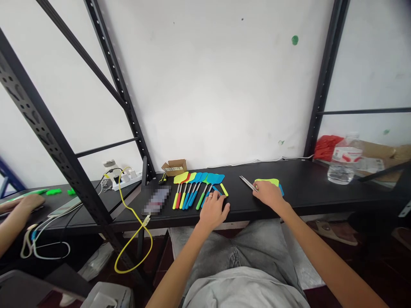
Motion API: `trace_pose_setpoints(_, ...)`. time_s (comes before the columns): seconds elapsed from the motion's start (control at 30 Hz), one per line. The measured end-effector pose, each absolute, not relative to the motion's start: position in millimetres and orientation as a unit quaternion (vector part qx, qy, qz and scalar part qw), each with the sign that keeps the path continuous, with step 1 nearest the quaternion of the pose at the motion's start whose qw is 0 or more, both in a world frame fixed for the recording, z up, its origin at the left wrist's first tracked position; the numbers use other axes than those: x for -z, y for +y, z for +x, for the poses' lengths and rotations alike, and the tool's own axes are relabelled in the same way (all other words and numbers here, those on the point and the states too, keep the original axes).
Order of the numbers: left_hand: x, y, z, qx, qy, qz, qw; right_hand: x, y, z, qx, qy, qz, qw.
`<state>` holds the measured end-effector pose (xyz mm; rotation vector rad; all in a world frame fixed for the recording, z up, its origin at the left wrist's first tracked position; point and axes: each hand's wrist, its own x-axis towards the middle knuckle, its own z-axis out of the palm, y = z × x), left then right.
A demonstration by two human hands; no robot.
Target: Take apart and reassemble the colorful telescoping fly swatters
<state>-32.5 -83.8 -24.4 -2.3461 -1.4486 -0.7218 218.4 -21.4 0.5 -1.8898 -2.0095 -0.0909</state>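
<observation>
Several small fly swatters (189,200) lie side by side on the black table, with yellow, red, blue and green heads and handles joined by thin metal rods. My left hand (213,210) rests at the right end of this row, fingers bent and thumb held apart. By its fingertips are a loose yellow handle (224,190) and a blue piece, partly hidden. My right hand (269,194) is closed around the near end of thin metal rods (248,183), which point away to the left. Beneath and behind it lie a yellow swatter head (272,181) and a blue one (281,190), partly covered.
A blurred phone-like object (157,200), a small cardboard box (174,167) and a black-yellow tool (163,179) stand left. A yellow cable (123,201) loops over the table edge. A water bottle (344,162) stands right. Another person's hand (30,202) is far left.
</observation>
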Motion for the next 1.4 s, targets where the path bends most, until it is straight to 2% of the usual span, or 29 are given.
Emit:
trace_pose_setpoints(0.4,27,-82,-30,0.275,-0.525,-0.791,0.152,-4,-20,224,0.001,-0.705,-0.691,0.158)
trace_pose_setpoints(0.63,28,-83,-27,0.289,-0.531,-0.779,0.167,-5,-15,229,-0.038,-0.696,-0.698,0.165)
trace_pose_setpoints(0.9,28,-81,-28,0.293,-0.53,-0.777,0.173,3,-7,232,-0.014,-0.696,-0.693,0.188)
trace_pose_setpoints(1.0,25,-81,-29,0.299,-0.534,-0.775,0.159,4,-2,236,-0.032,-0.678,-0.691,0.248)
trace_pose_setpoints(1.13,22,-82,-29,0.313,-0.542,-0.769,0.129,2,3,244,-0.07,-0.618,-0.677,0.393)
trace_pose_setpoints(1.2,23,-82,-30,0.324,-0.547,-0.764,0.111,0,3,245,-0.151,-0.582,-0.642,0.475)
trace_pose_setpoints(1.3,25,-82,-33,0.346,-0.545,-0.759,0.083,-5,0,241,-0.34,-0.502,-0.534,0.59)
trace_pose_setpoints(1.4,25,-80,-34,0.366,-0.542,-0.754,0.052,-7,-2,233,-0.455,-0.438,-0.438,0.64)
